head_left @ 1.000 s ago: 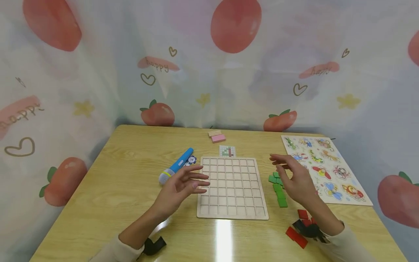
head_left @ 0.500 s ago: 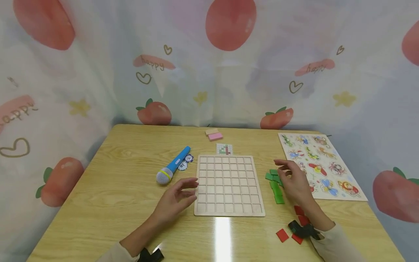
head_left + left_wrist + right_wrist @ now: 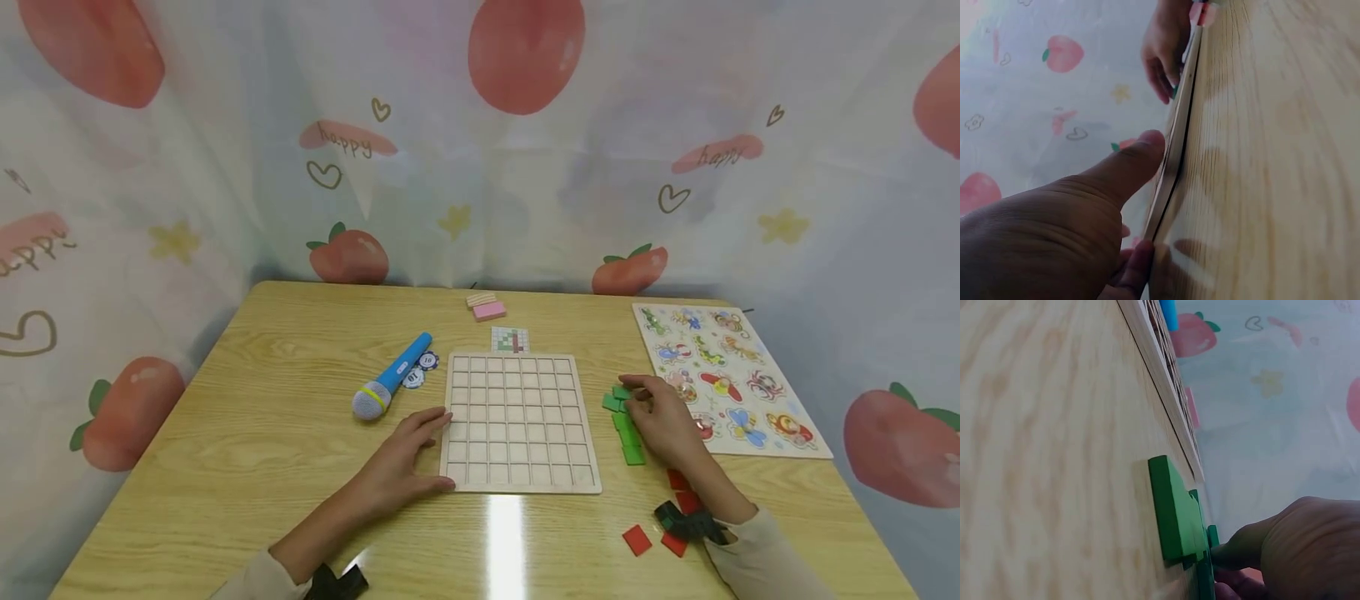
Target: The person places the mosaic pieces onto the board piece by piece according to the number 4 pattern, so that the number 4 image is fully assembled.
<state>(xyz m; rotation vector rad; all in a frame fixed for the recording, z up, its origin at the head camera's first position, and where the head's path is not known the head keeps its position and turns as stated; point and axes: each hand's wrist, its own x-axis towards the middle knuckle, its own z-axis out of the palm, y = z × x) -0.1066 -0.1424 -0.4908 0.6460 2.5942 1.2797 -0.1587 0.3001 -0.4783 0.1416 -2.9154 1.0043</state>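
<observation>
Grid board (image 3: 519, 422): mid-table (image 3: 300, 375); left hand (image 3: 397, 467), fingers spread, at its left edge. Green tiles (image 3: 628, 430): between board and table's right edge. Right hand (image 3: 666, 423): fingertips among tiles; pinch cannot be told. Advised: one tile, opposite edges, neighbours undisturbed.

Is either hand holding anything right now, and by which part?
The left hand touches the board along its left edge, with no clear grip. The right hand is at the green tiles; whether it pinches one, or where, cannot be told.
</observation>
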